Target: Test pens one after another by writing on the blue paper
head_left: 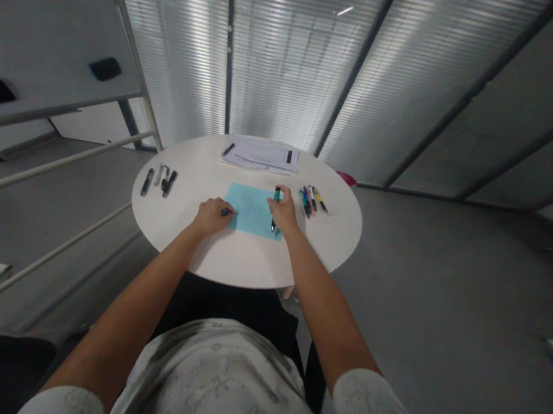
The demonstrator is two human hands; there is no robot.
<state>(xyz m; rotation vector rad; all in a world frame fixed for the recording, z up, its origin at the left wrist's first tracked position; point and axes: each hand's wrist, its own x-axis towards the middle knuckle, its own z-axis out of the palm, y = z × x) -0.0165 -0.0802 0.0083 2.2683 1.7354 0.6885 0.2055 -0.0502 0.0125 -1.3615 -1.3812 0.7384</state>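
Observation:
A light blue sheet of paper lies on the white oval table, with faint marks on it that I cannot make out. My left hand rests at the sheet's left edge, its fingers closed on a small dark object that looks like a pen cap. Over the sheet's right side, my right hand grips a green marker. The marker stands nearly upright in the picture, its dark end pointing toward me. Whether its tip touches the paper I cannot tell.
Several coloured pens lie right of the paper. Dark pens and a white item are on the left. At the back is a paper stack with a black pen on it. A whiteboard frame stands left.

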